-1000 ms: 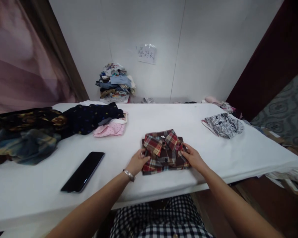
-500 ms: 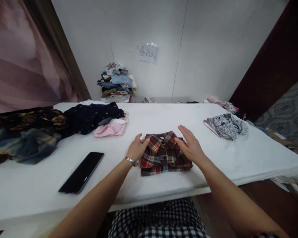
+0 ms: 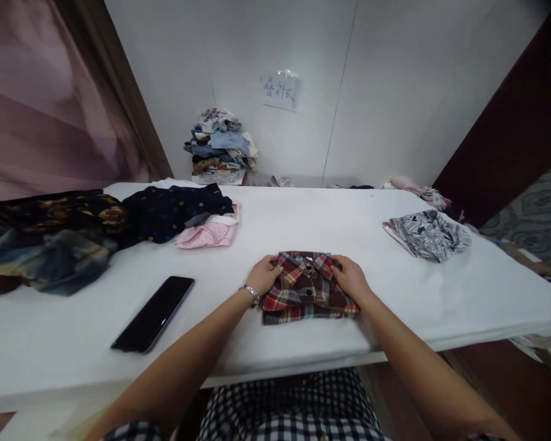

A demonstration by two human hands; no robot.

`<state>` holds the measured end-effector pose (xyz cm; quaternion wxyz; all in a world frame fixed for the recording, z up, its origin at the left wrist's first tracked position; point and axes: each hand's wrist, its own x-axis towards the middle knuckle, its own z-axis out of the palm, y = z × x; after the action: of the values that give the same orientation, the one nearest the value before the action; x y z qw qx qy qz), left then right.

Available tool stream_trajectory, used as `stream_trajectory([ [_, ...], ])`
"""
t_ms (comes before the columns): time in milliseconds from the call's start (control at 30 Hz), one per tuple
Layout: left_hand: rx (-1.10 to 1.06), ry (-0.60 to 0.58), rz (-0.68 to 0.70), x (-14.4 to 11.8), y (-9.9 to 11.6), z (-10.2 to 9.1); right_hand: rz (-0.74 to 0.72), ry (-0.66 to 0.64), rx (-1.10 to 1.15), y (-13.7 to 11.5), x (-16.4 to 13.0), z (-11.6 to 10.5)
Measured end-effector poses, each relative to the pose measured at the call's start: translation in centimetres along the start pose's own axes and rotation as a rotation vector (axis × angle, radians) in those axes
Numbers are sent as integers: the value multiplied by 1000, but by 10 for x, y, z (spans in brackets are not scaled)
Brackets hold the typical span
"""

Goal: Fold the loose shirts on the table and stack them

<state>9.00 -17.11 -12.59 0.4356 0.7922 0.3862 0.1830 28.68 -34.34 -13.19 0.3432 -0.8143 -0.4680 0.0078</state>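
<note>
A folded plaid shirt (image 3: 308,294) in red, brown and cream lies on the white-covered table in front of me, collar at the far side and buttons facing up. My left hand (image 3: 265,275) grips its far left corner by the collar, thumb on top and fingers curled round the edge. At the far right corner my right hand (image 3: 350,277) pinches the cloth beside the collar in the same way. The fingertips under the cloth are hidden on both sides.
Left of the shirt lies a black phone (image 3: 153,313). Unfolded dark clothes (image 3: 169,211) and a pink dotted garment (image 3: 207,234) are at the back left. A folded black-and-white patterned garment (image 3: 429,234) sits on the right. Behind the table rises a clothes stack (image 3: 223,147).
Both hands have closed from open, spread fingers onto the shirt's two far corners. The camera view has shifted slightly.
</note>
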Motion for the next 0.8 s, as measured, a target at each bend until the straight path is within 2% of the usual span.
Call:
stream_trajectory([
  [67, 188, -18, -13, -1, 4, -4, 35, -74, -32, 4, 2, 3],
  [133, 314, 41, 54, -6, 13, -10, 17, -72, -45, 4, 5, 0],
  [267, 409, 171, 371, -26, 38, -15, -135, 39, -13, -12, 6, -15],
  [300, 437, 166, 437, -30, 42, -13, -175, 33, 2, -17, 7, -16],
  [367, 520, 108, 506, -34, 42, -2, -210, -71, 26, -24, 8, -10],
  [500, 649, -52, 425, -25, 20, 28, -154, -398, -58, -26, 12, 18],
  [600, 644, -94, 380, -14, 8, 32, -125, -494, -90, -20, 21, 21],
  [700, 576, -66, 314, -1, 9, 13, -55, -474, 76, -5, 35, 1],
  [800, 497, -5, 126, 12, 12, -7, 105, -374, 128, 15, 47, -17],
])
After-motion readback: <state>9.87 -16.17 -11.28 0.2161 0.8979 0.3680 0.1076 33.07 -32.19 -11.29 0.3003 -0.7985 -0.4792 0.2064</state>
